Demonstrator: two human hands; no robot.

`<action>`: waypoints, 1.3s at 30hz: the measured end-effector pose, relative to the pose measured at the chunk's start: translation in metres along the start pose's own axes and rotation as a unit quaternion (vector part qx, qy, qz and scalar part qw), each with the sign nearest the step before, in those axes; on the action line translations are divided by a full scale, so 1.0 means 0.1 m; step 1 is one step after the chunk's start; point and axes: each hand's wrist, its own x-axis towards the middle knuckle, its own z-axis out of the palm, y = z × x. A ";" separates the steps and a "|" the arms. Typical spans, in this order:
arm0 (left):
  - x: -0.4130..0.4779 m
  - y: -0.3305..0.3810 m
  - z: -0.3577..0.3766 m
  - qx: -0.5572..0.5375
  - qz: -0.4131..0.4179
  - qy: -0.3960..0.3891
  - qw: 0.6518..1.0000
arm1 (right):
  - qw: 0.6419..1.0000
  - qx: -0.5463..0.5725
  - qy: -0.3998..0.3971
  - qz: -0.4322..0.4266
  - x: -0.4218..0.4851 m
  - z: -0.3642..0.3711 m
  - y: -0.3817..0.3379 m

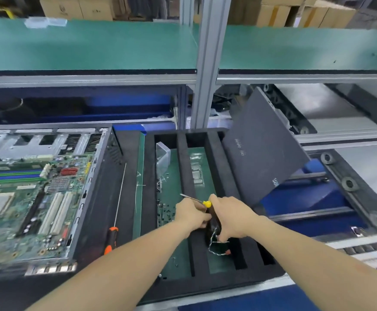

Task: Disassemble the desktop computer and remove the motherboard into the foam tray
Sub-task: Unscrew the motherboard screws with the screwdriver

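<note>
Both hands meet over the foam tray [214, 151]: left hand [190, 215] grips a black wired part [213, 230], right hand [230, 218] holds a yellow-collared screwdriver [207, 203]. The motherboard [25, 198] sits inside the open case [97, 198], left of the tray.

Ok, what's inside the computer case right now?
The motherboard lies flat in the computer case, with blue memory slots, white expansion slots and a red connector showing. Whatever is under the board is covered.

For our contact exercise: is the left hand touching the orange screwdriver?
Apart. Head view: the orange screwdriver lies alone, a clear gap from the left hand.
</note>
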 end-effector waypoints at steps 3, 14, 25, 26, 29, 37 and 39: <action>-0.05 -0.09 0.07 0.006 -0.016 -0.006 1.000 | 1.000 0.027 -0.005 0.014 -0.05 0.18 0.00; -0.21 -0.21 -0.06 0.019 -0.004 -0.040 0.999 | 0.978 0.188 -0.066 0.061 0.00 0.38 -0.10; -0.59 0.14 -1.17 0.042 0.115 0.078 0.989 | 0.878 0.445 0.094 0.148 0.63 -0.43 -0.87; -0.64 0.19 -1.30 0.050 0.131 0.093 0.986 | 0.870 0.460 0.096 0.149 0.70 -0.52 -0.99; -0.80 0.32 -1.77 0.078 0.178 0.135 0.972 | 0.837 0.514 0.110 0.150 0.93 -0.84 -1.40; -1.17 0.28 -3.09 0.147 0.243 0.193 0.939 | 0.820 0.536 0.163 0.117 1.37 -1.41 -2.26; -1.20 0.21 -3.24 0.181 0.252 0.185 0.932 | 0.799 0.552 0.166 0.173 1.41 -1.30 -2.33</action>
